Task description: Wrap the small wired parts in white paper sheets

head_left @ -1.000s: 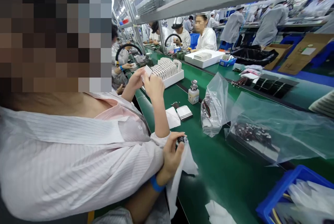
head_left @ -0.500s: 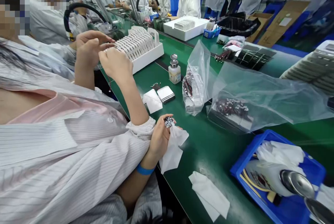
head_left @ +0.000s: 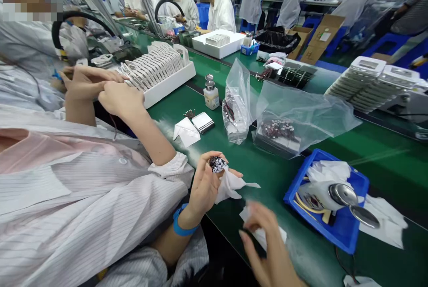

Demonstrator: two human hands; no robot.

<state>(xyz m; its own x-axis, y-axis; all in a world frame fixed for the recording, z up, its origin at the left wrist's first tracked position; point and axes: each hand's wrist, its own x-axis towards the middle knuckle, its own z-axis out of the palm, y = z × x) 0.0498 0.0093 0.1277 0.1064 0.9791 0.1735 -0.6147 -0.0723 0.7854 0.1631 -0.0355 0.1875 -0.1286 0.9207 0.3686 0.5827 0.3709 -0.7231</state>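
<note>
My left hand (head_left: 203,186), with a blue band on its wrist, is closed around a small dark speckled part (head_left: 217,163) and a crumpled white wipe (head_left: 232,184), held up at the green table's near edge. My right hand (head_left: 264,247) comes in from the bottom with fingers apart, hovering over a flat white wipe (head_left: 279,233) on the table; it holds nothing. A co-worker in a white striped coat (head_left: 83,198) sits close on my left, elbow next to my left hand.
A blue bin (head_left: 344,233) with a pump bottle and wipes stands at the right. Clear bags of small parts (head_left: 287,122), a small solvent bottle (head_left: 211,93), a white rack of flat parts (head_left: 160,77) and the co-worker's hands (head_left: 100,86) lie beyond. More workers sit at the back.
The view has swung down and to the right. My right hand has come into view over the flat wipe. My left hand still holds the part and wipe.
</note>
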